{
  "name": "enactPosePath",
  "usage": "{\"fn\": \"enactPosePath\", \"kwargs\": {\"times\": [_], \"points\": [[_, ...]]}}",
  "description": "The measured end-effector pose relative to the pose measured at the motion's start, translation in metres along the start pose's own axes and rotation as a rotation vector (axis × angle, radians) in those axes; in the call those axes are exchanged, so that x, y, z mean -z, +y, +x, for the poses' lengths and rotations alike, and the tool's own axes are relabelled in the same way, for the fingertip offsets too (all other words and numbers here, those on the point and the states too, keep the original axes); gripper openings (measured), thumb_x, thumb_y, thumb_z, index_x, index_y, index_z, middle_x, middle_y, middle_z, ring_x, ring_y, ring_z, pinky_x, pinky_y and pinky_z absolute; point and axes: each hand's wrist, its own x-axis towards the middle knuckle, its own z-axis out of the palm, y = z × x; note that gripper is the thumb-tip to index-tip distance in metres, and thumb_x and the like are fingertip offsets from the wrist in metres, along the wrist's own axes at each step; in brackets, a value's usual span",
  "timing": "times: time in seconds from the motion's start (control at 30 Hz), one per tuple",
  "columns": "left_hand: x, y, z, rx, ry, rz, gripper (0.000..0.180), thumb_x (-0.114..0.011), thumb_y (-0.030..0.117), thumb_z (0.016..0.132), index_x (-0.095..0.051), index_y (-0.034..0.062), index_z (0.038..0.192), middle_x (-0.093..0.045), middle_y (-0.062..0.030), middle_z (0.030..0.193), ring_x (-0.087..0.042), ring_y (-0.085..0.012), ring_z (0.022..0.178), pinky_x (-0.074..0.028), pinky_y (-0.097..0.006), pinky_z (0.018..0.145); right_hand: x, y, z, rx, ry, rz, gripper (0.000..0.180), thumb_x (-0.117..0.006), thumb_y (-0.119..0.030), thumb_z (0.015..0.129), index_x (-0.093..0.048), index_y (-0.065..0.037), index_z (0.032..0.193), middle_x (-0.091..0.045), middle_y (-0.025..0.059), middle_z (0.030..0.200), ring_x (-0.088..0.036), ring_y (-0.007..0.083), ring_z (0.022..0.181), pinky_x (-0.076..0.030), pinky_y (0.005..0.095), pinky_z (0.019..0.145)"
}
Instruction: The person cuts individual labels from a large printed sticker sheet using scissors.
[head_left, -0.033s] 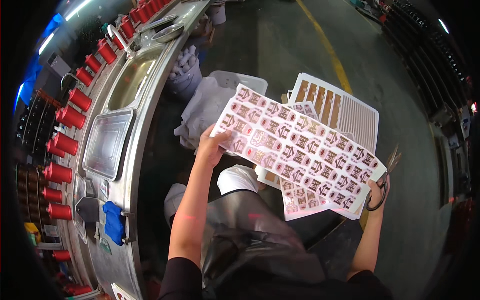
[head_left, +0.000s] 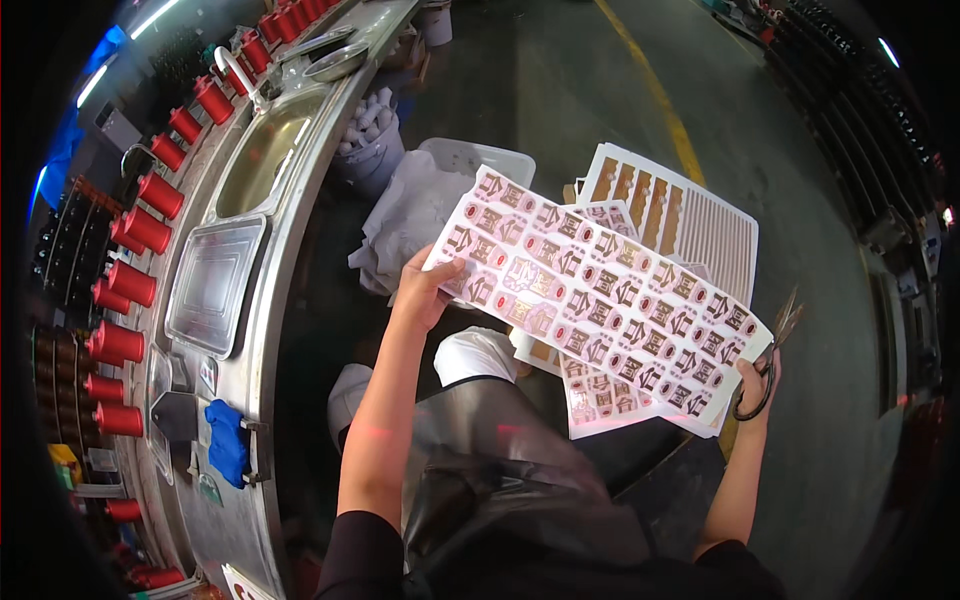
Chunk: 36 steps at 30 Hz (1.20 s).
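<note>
A dim workshop surrounds the hands, which hold a broad, glossy white sheet printed with rows of brown-and-pink labels above a stack of pale printed sheets. The left hand pinches its left end, thumb on top; the right hand's fingers are closed on the right edge, also carrying black-handled metal scissors. The sheet looks light, thin and flexible, perhaps slippery and easily creased, so opposite margins seem the safest hold. To the left runs a stainless-steel table with an inset sink, lined by red cylindrical containers; beyond stretches a grey-green floor.
</note>
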Motion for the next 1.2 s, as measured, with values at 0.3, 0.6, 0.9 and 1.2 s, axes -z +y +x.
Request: {"fn": "enactPosePath", "kwargs": {"times": [0.3,0.6,0.9,1.2], "points": [[-0.018,-0.013,0.009,0.036,-0.297,0.369,0.037,-0.061,-0.014,0.07,-0.057,-0.0025,0.105,-0.066,-0.0083,0.094,-0.064,-0.014,0.081,-0.053,-0.027,0.072,0.06,0.04,0.022,0.044,-0.032,-0.261,0.037,-0.059,-0.003,0.073,-0.049,0.002,0.108,-0.05,-0.0038,0.078,-0.046,0.0059,0.069,-0.037,0.0203,0.064],[-0.027,-0.065,-0.003,-0.16,-0.307,0.41,0.022,-0.058,-0.014,0.074,-0.059,-0.0006,0.091,-0.064,-0.0021,0.088,-0.058,-0.0081,0.081,-0.05,-0.026,0.075,0.073,0.091,0.017,-0.158,0.101,-0.197,0.028,-0.057,0.005,0.069,-0.053,-0.004,0.095,-0.048,-0.0022,0.066,-0.046,0.0073,0.05,-0.038,0.0201,0.043],[-0.005,-0.116,-0.006,-0.111,-0.269,0.46,0.022,-0.061,-0.011,0.074,-0.06,0.0015,0.092,-0.063,-0.0002,0.089,-0.055,-0.0057,0.086,-0.046,-0.024,0.08,0.075,0.1,-0.012,-0.035,0.452,-0.058,0.034,-0.056,0.006,0.069,-0.049,-0.003,0.101,-0.05,0.0021,0.079,-0.052,0.0107,0.067,-0.05,0.0244,0.058],[-0.013,-0.155,0.004,0.139,-0.058,0.292,0.035,-0.058,-0.015,0.072,-0.06,-0.0017,0.105,-0.065,-0.009,0.1,-0.062,-0.0158,0.088,-0.052,-0.03,0.078,0.085,0.139,-0.003,-0.163,0.38,0.025,0.038,-0.054,0.005,0.067,-0.048,0.002,0.105,-0.056,0.0118,0.094,-0.059,0.0197,0.08,-0.053,0.029,0.065]]}}
